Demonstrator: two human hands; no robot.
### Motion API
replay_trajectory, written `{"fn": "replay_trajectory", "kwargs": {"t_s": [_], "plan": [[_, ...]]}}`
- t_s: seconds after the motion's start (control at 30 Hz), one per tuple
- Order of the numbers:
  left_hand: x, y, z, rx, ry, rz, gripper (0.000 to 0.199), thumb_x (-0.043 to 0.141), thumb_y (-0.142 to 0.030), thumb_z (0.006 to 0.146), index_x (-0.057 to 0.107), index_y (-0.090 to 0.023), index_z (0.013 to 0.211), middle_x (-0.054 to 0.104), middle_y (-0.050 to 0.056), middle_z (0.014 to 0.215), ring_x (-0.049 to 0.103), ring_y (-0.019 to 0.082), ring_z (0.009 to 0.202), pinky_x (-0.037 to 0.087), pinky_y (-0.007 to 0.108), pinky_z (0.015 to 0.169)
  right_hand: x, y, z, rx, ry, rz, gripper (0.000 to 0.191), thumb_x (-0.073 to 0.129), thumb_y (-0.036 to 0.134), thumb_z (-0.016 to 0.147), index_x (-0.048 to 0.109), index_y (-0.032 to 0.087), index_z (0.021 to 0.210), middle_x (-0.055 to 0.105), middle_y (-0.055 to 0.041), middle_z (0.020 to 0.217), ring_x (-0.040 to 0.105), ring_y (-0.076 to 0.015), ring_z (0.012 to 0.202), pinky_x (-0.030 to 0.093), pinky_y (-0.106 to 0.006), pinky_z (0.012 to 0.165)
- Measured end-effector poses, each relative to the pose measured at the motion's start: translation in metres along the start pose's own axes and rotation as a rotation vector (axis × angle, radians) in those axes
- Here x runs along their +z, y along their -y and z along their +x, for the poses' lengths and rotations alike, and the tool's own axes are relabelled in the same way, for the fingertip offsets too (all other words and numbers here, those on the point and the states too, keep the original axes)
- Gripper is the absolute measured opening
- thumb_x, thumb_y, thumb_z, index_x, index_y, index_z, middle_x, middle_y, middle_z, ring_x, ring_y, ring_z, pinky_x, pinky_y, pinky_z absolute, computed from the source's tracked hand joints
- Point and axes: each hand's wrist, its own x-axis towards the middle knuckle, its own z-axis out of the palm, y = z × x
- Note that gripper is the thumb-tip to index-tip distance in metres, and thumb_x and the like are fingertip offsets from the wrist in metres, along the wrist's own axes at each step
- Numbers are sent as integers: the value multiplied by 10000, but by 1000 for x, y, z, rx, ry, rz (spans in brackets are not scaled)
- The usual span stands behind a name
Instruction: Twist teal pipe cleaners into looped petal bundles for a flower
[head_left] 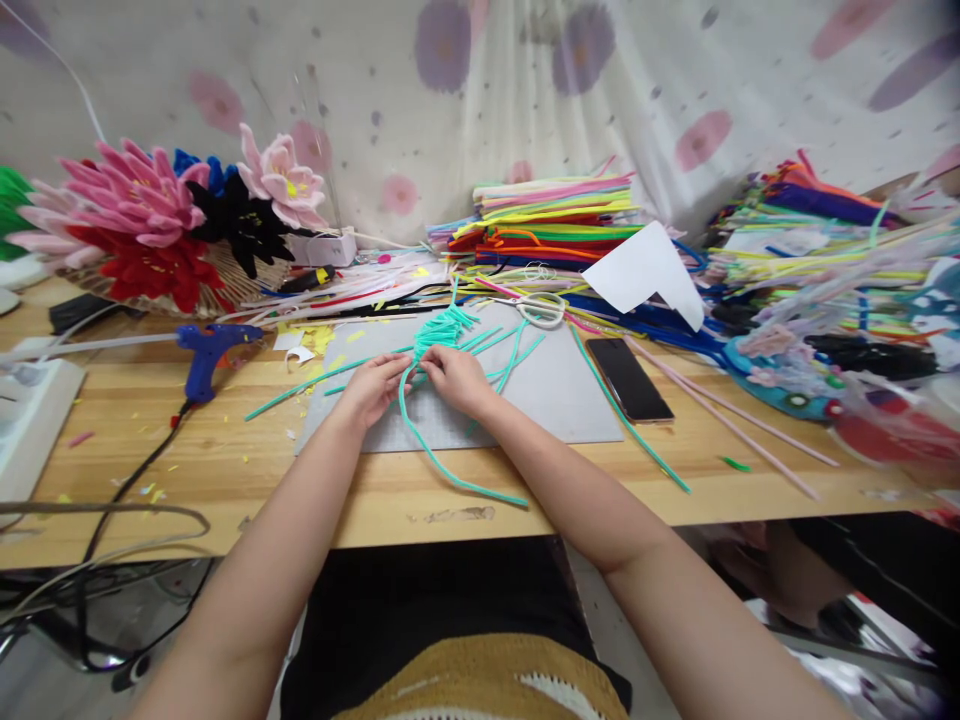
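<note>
Both my hands meet over a grey cutting mat (570,400) on the wooden table. My left hand (375,388) is closed, its fingertips pinching a teal pipe cleaner (442,474) that curves down past the table's front part. Across from it, my right hand (456,378) grips the same pipe cleaner close by, thumb and finger pressed together. Just beyond the fingertips lies a bunch of short teal pipe cleaner pieces (444,328). Longer teal pipe cleaners stick out to both sides of my hands. White-handled scissors (541,310) rest at the mat's far edge.
A blue glue gun (210,355) with its cable stands at left, near pipe-cleaner flowers (135,200). Stacked colourful pipe cleaners (555,225) line the back. A phone (628,380) lies right of the mat. A white power strip (37,420) sits far left. Another person's arm shows lower right.
</note>
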Motion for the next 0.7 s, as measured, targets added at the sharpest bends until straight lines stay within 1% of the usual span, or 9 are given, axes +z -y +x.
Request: {"fn": "replay_trajectory", "kwargs": {"t_s": [0.1,0.23,0.4,0.47,0.57,0.63,0.7], "plan": [[-1,0,1,-24,20,-2,78,664,-73,642,613,-124,670,614,22,617,588,90,539,404,137,394,0,1,-1,-4,-1,16,139,471,241,836,599,188,823,648,-24,804,555,-133,733,371,-239,677],[0,3,0,43,77,12,132,708,-102,602,631,-124,707,633,30,651,601,101,582,460,161,462,3,0,0,45,4,154,146,460,229,831,592,176,796,631,-6,720,544,-115,679,375,-226,649],[3,8,-2,120,86,172,192,745,-218,549,628,-112,658,618,31,622,573,106,569,492,205,471,9,-6,4,125,4,324,130,471,222,810,578,159,772,607,14,659,538,-97,629,381,-217,622],[4,10,-1,165,73,200,213,740,-248,537,623,-112,652,601,15,610,552,95,556,491,205,462,9,-7,5,120,12,334,127,474,219,806,576,159,760,599,20,647,530,-92,616,375,-213,612],[6,13,0,228,11,236,197,716,-248,539,602,-112,626,555,-12,563,507,78,516,474,195,433,7,-7,5,82,43,312,131,481,225,804,577,161,742,589,26,627,518,-90,602,358,-209,594],[7,14,1,247,-9,273,163,690,-231,559,587,-112,603,512,-28,512,463,64,475,451,181,410,5,-5,4,67,54,284,129,488,226,800,578,162,732,584,28,615,510,-91,592,347,-210,585],[8,13,1,244,-2,293,128,660,-208,585,576,-111,583,473,-39,471,421,53,438,403,159,377,4,-5,4,59,50,257,128,490,225,798,579,163,730,582,27,612,501,-91,586,339,-211,581]]}}
